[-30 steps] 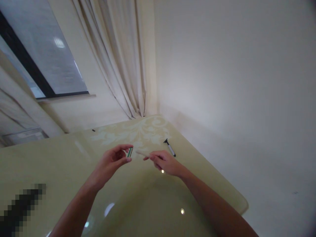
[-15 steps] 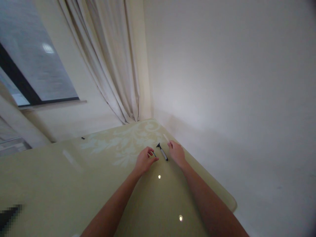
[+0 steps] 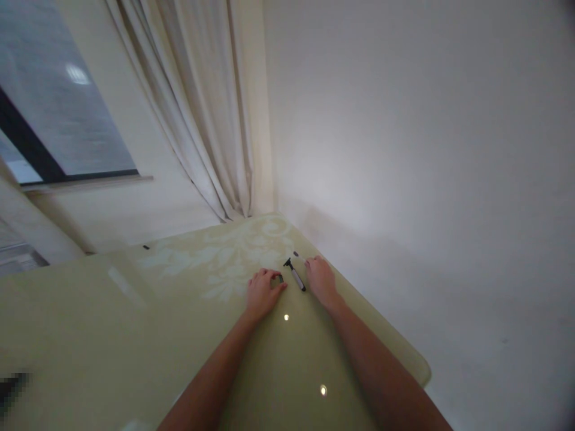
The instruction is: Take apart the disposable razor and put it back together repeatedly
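A black-and-silver razor (image 3: pixel 295 275) lies on the glossy pale-green table (image 3: pixel 135 323) between my two hands. My left hand (image 3: pixel 262 293) rests on the table just left of the razor, thumb and fingers pinched round a small dark cartridge (image 3: pixel 281 279). My right hand (image 3: pixel 320 279) lies flat on the table just right of the razor, fingers stretched toward the far edge with nothing visible in them. A tiny dark piece (image 3: pixel 295 254) sits on the table just beyond the razor's head.
The table runs into a room corner with a white wall (image 3: pixel 404 149) on the right and cream curtains (image 3: pixel 211 108) behind. A window (image 3: pixel 54 114) is at the upper left. The table's rounded right corner (image 3: pixel 422 374) is near my right forearm.
Both hands have come down from mid-air to the table beside the razor. The pale strip my right hand held is no longer visible. The green cartridge went down with my left hand.
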{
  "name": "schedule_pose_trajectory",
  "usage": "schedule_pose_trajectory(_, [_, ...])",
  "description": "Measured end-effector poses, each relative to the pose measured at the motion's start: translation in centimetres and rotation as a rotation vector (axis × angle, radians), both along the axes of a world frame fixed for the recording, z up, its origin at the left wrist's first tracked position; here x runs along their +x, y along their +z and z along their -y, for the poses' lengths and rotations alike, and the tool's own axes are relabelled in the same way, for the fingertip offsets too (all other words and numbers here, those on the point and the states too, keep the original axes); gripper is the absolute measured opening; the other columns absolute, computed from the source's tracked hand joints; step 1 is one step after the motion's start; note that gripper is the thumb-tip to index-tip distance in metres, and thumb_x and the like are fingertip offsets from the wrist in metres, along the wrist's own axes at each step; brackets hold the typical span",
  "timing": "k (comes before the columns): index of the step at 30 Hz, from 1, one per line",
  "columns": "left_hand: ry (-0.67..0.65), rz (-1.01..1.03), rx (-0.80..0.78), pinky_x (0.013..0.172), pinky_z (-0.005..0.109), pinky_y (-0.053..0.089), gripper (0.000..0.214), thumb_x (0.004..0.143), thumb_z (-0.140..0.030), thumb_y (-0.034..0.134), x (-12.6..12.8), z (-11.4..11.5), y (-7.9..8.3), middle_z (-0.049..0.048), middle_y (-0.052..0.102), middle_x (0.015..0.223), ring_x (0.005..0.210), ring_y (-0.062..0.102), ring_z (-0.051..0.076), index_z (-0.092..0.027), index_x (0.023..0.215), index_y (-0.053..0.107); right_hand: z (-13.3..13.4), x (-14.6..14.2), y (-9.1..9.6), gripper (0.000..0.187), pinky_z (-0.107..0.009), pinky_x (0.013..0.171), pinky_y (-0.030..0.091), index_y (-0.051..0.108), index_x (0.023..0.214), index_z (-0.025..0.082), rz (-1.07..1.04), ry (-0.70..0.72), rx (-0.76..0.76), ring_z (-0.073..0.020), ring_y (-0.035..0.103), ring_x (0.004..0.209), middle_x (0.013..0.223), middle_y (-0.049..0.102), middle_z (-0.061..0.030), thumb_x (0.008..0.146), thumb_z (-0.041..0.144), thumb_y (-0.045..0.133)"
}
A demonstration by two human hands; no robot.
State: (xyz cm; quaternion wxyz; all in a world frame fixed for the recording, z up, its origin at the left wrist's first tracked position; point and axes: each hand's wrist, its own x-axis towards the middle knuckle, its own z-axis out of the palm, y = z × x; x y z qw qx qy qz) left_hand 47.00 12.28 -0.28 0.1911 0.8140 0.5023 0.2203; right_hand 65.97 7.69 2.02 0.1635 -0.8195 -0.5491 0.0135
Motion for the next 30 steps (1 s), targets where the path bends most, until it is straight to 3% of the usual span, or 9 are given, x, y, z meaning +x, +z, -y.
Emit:
schedule_pose_trajectory(3, [0.010,0.004,0.007,0.102,0.041,0.043,0.042,0.089,-0.039,0.073,0.1,0.0,0.0,0.0096,0.072,0.120,0.118,0.063,0.030,-0.025,0.129,0.072,0.0,-0.3,-0.1,0.034,-0.030,0.083,0.048,0.077,0.109,0.016,0.025,0.001,-0.009,-0.0252,0.068,0.107,0.114,0.072,-0.0153,0.109,0.021,0.044])
schedule_pose_trajectory(7, [0.011,0.017,0.024,0.102,0.041,0.045,0.034,0.088,-0.040,0.075,0.2,0.0,0.0,0.0111,0.071,0.119,0.117,0.063,0.031,-0.024,0.118,0.078,0.2,-0.6,-0.1,0.030,-0.031,0.079,0.049,0.077,0.108,0.016,0.048,-0.015,-0.001,-0.0268,0.069,0.104,0.114,0.071,-0.0160,0.108,0.025,0.048])
schedule_pose_trajectory(12, [0.002,0.054,0.050,0.102,0.039,0.048,0.035,0.088,-0.042,0.075,-0.9,0.1,0.4,0.0126,0.072,0.118,0.114,0.066,0.029,-0.021,0.116,0.078,0.5,-0.6,0.2,0.026,-0.032,0.086,0.048,0.073,0.114,0.016,0.083,0.026,0.109,-0.0275,0.065,0.112,0.118,0.071,-0.0151,0.107,0.028,0.051])
schedule_pose_trajectory(16, [0.020,0.041,0.055,0.106,0.042,0.047,0.025,0.086,-0.040,0.075,-6.1,-0.2,1.1,0.0100,0.075,0.121,0.116,0.068,0.030,-0.025,0.106,0.079,0.5,-1.3,0.2,0.022,-0.032,0.087,0.047,0.072,0.112,0.019,0.079,0.111,0.110,-0.0263,0.066,0.109,0.114,0.073,-0.0127,0.106,0.029,0.053])
schedule_pose_trajectory(21, [0.133,-0.030,0.062,0.112,0.047,0.046,0.030,0.085,-0.050,0.069,-16.6,-0.6,1.5,0.0085,0.074,0.134,0.128,0.066,0.033,-0.028,0.103,0.079,0.4,-2.7,-0.2,0.019,-0.034,0.088,0.047,0.070,0.115,0.019,0.100,0.170,0.045,-0.0288,0.066,0.110,0.115,0.073,-0.0151,0.104,0.026,0.056])
schedule_pose_trajectory(24, [0.191,-0.083,0.028,0.114,0.048,0.046,0.035,0.081,-0.056,0.069,-21.6,0.0,1.0,0.0058,0.069,0.144,0.130,0.066,0.035,-0.031,0.103,0.081,0.3,-3.1,-0.2,0.018,-0.034,0.083,0.047,0.069,0.114,0.017,0.088,0.181,0.020,-0.0290,0.068,0.105,0.112,0.074,-0.0155,0.102,0.022,0.056])
schedule_pose_trajectory(27, [0.200,-0.063,0.016,0.114,0.046,0.046,0.037,0.080,-0.058,0.068,-24.0,0.9,0.3,0.0042,0.070,0.144,0.130,0.067,0.034,-0.031,0.103,0.081,0.2,-3.9,0.0,0.015,-0.032,0.078,0.046,0.068,0.109,0.017,0.083,0.194,0.016,-0.0266,0.069,0.097,0.107,0.074,-0.0132,0.101,0.019,0.056])
schedule_pose_trajectory(30, [0.192,-0.019,0.023,0.114,0.044,0.047,0.038,0.081,-0.058,0.067,-24.6,1.4,-0.3,0.0044,0.071,0.142,0.129,0.067,0.032,-0.031,0.105,0.080,0.3,-6.0,0.2,0.010,-0.029,0.076,0.044,0.066,0.103,0.019,0.029,0.271,0.060,-0.0223,0.069,0.091,0.101,0.074,-0.0086,0.098,0.018,0.057])
